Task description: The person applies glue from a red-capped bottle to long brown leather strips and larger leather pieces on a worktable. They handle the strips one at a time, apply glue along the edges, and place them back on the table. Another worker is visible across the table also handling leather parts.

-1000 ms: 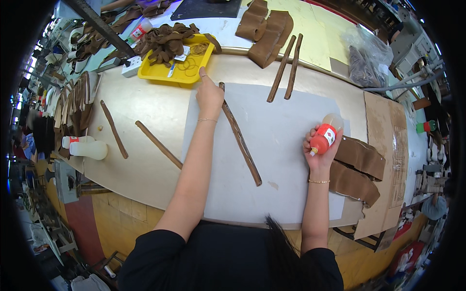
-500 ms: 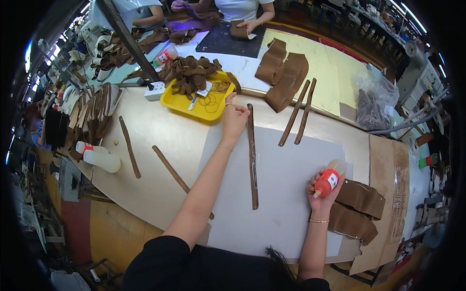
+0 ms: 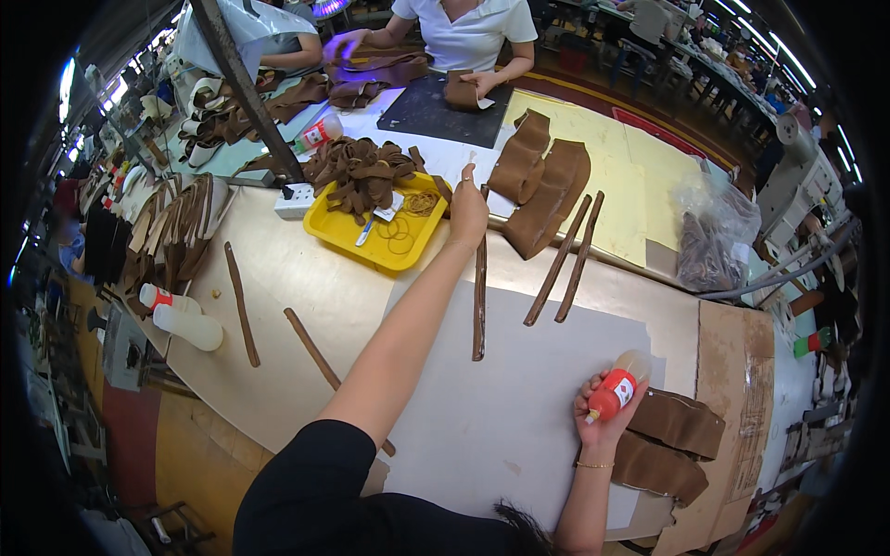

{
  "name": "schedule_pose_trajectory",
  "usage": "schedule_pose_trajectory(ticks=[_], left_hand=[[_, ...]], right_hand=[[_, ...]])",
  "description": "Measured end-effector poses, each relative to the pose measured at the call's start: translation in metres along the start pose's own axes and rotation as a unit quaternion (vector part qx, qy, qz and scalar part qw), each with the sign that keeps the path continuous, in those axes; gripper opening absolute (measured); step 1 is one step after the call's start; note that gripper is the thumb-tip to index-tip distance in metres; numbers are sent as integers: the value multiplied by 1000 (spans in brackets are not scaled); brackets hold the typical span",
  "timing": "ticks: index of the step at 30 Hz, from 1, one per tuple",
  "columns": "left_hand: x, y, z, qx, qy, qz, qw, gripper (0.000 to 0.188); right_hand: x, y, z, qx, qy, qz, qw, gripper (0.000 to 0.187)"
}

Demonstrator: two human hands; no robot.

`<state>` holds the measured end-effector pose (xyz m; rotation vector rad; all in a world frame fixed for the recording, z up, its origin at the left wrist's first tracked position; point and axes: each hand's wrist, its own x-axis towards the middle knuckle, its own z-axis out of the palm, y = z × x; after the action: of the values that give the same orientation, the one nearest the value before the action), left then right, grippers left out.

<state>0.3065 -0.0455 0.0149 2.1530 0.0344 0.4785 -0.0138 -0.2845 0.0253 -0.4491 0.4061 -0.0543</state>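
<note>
My left hand (image 3: 470, 215) reaches far forward beside the yellow tray (image 3: 357, 252). Its fingers are closed at the far end of a narrow brown strip (image 3: 479, 301), whose near part lies on a grey sheet (image 3: 528, 398); the grip itself is partly hidden. In my right hand (image 3: 603, 419) is a squeeze bottle (image 3: 616, 393) with a red front and pale body, its nozzle tilted down toward me. Two more brown strips, one (image 3: 559, 259) beside another (image 3: 581, 258), lie to the right, and wider brown pieces (image 3: 677, 422) rest next to the bottle.
Brown loops (image 3: 357, 171) and rubber bands (image 3: 422, 204) fill the tray. Further strips (image 3: 243, 306) and pale bottles (image 3: 190, 326) are at left. Large brown pieces (image 3: 547, 185) lie ahead. Across the table sits a co-worker (image 3: 464, 37). Cardboard (image 3: 737, 371) covers the right side.
My left hand has moved forward, and the strip has slid away from me with it. The view has tilted up somewhat. The right hand still holds the bottle.
</note>
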Motion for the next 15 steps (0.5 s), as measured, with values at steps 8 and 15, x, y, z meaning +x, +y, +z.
schedule_pose_trajectory(ticks=[8,15], left_hand=[[-21,17,-10,-7,32,105,994,54],[-119,-4,-118,-51,-87,61,993,24]], right_hand=[[0,1,2,0,-3,2,1000,68],[-2,0,1,-10,-4,-4,1000,67]])
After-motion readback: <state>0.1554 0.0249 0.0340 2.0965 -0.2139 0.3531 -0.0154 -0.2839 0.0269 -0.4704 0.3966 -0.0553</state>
